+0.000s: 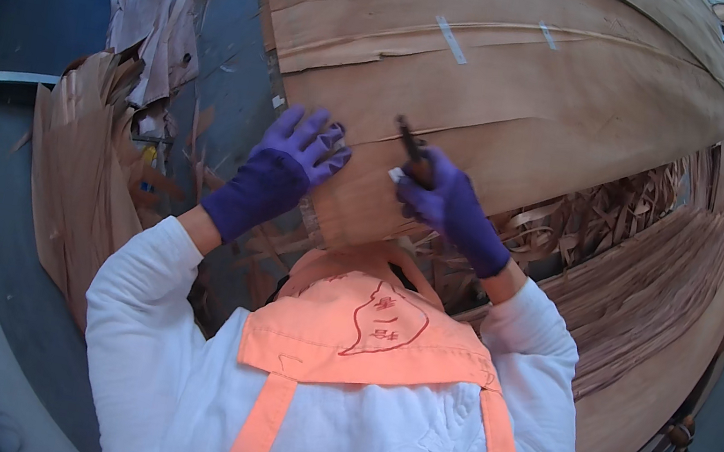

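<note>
Thin wooden veneer sheets point(495, 105) lie in a stack before me, their edges wavy and split in places. My left hand point(297, 154), in a purple glove, rests with fingers spread at the near left edge of the top sheet. In the purple-gloved right hand point(449, 204) is a knife point(414, 147) with a dark handle, gripped over the sheet, its narrow dark end pointing away and slightly left. Beside the right fingers shows a small white piece point(395, 176), too small to name. Two strips of pale tape point(452, 40) stick to the veneer farther off.
Torn veneer strips point(572, 217) pile up under the stack's right edge. More bundled veneer point(652, 310) lies at the right, and loose sheets point(72, 171) stand at the left. A ragged pale sheet point(155, 23) hangs at the far left. My orange apron point(375, 323) meets the near edge.
</note>
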The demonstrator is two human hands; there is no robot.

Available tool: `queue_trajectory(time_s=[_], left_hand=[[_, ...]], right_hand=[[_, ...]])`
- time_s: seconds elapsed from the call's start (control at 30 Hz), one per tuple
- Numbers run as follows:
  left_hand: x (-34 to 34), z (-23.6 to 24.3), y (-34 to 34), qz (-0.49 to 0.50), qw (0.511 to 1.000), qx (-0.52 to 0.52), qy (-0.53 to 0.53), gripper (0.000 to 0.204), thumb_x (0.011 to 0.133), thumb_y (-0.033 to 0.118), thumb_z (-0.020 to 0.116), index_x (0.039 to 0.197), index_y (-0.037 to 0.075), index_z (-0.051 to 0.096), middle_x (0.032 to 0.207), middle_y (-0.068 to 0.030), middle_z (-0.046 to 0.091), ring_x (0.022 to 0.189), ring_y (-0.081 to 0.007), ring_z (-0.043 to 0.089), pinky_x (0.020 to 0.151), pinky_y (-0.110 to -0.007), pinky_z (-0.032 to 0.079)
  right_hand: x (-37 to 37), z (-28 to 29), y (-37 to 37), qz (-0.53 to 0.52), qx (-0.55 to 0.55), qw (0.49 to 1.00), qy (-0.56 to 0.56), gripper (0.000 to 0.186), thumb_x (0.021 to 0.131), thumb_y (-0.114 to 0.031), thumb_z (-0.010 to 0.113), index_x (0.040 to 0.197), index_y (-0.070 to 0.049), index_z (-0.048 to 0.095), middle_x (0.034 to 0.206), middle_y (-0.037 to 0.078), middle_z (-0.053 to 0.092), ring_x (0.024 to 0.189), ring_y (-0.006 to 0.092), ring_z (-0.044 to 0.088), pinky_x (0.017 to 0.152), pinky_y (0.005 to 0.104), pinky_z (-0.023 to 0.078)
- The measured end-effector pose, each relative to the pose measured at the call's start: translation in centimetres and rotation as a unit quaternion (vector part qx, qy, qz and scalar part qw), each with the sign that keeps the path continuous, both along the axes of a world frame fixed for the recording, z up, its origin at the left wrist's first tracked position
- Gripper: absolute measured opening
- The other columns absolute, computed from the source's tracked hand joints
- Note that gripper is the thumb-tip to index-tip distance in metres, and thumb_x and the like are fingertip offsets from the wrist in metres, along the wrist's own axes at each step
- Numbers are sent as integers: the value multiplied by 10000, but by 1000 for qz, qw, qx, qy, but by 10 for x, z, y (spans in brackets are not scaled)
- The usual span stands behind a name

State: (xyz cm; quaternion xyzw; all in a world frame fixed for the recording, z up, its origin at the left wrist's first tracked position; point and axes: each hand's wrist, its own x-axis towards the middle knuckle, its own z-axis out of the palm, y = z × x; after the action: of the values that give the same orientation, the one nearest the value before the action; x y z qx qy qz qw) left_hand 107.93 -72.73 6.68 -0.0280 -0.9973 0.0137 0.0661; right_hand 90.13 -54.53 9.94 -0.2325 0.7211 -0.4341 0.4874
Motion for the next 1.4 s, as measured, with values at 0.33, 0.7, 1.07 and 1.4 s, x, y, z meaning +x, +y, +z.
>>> queue_trajectory(time_s=[0.33, 0.7, 1.07, 1.4], left_hand=[[-141, -5, 68, 104, 974, 143, 141, 632, 828, 384, 606, 1325, 26, 454, 1394, -206, 408, 1317, -366, 357, 1073, -488, 287], [-154, -22, 75, 95, 979, 124, 129, 590, 839, 356, 595, 1276, -26, 494, 1364, -195, 452, 1309, -336, 385, 1084, -449, 293], [-151, -27, 74, 94, 971, 131, 174, 564, 811, 343, 633, 1225, -30, 545, 1298, -199, 520, 1254, -335, 456, 1060, -453, 329], [-150, -34, 73, 97, 967, 155, 180, 571, 824, 359, 609, 1227, -41, 543, 1307, -202, 516, 1270, -327, 441, 1076, -445, 314]], right_hand=[[-85, 0, 54, -196, -102, 975, -20, 170, 887, -116, 607, 1002, -50, 500, 760, 37, 592, 576, 88, 572, 485, 218, 404], [-119, -12, 22, -157, -125, 979, 32, 176, 869, -85, 621, 992, -13, 519, 767, 62, 614, 599, 95, 577, 526, 233, 467], [-138, -11, -3, -21, 156, 947, 280, 413, 797, -369, 673, 962, -1, 581, 723, 192, 645, 678, 312, 653, 646, 399, 490], [-127, -34, 24, -39, 173, 866, 467, 537, 777, -520, 677, 929, -18, 562, 744, 192, 653, 734, 376, 644, 644, 436, 482]])
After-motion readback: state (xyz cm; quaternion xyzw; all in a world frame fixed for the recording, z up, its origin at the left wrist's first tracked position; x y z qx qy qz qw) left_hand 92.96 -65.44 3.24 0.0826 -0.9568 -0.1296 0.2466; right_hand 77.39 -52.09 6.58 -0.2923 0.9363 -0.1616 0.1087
